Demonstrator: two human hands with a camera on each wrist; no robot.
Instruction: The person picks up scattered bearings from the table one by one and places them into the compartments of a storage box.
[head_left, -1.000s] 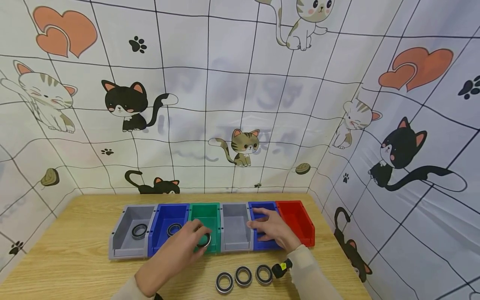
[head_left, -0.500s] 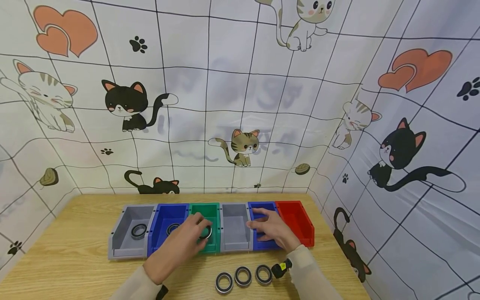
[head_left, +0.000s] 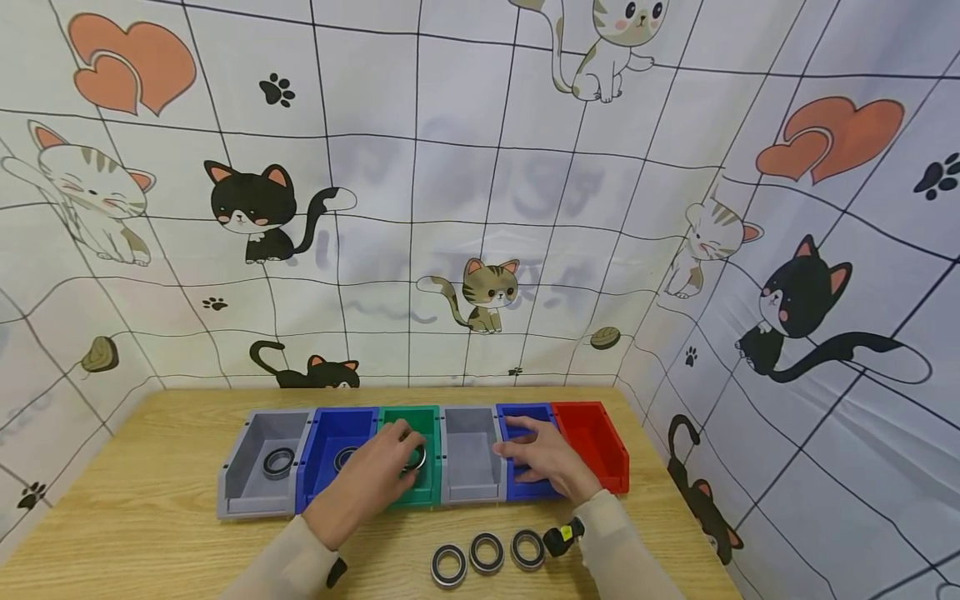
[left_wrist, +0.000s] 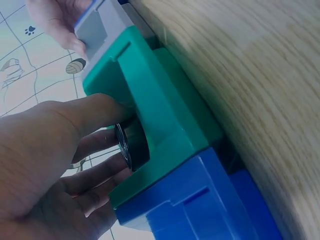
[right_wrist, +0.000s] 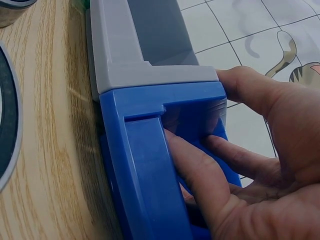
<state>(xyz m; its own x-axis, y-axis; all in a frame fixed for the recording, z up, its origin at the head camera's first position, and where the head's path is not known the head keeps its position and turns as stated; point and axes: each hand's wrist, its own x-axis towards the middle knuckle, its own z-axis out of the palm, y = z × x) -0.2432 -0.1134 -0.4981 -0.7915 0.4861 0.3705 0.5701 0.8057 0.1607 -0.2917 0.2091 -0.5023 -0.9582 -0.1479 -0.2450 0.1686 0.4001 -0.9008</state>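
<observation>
My left hand reaches into the green bin, pinching a ball bearing between thumb and fingers. In the left wrist view that bearing is tilted on edge just inside the bin's front lip. My right hand lies over the right-hand blue bin with its fingers spread and relaxed. The right wrist view shows fingertips inside this blue bin, holding nothing, while another finger touches the edge by the grey bin.
Three bearings lie in a row on the wooden table, in front of the bins. The left grey bin and left blue bin each hold a bearing. A red bin ends the row at right. Printed curtains surround the table.
My left hand has moved slightly forward and right, carrying the bearing deeper into the green bin. My right hand has stayed in place.
</observation>
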